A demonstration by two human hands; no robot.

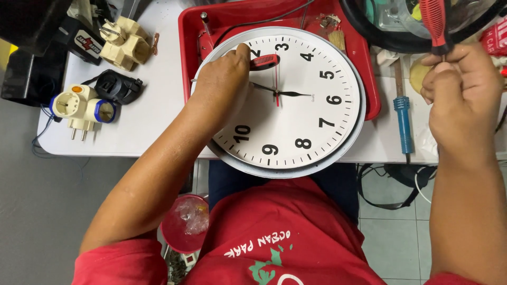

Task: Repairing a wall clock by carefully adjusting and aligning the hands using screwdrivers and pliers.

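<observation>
A round white wall clock [296, 105] is laid face up on the near edge of the white tabletop [148, 111], its far part resting over a red tray [369, 68] and its near rim overhanging the lap. The left hand [222, 84] is pressed onto the left part of the dial, fingers closed around a small red-handled tool [264, 62] whose tip lies close to the clock hands [280, 93]. The right hand [457, 89] is raised at the right, closed in a fist around the shaft of a red-handled screwdriver [434, 24].

The thin hands appear uncovered, so a slip of the small tool could bend them or scratch the dial. Because the clock is perched half on the tray rim and half past the tabletop edge, downward pressure from the left hand could tip it toward the lap. The raised screwdriver is held just beside a dark-rimmed round cover [422, 26] at the far right; a careless swing could knock it. A blue-handled soldering iron [404, 119] lies just right of the clock, and plug adapters [84, 108] sit well apart at the left.
</observation>
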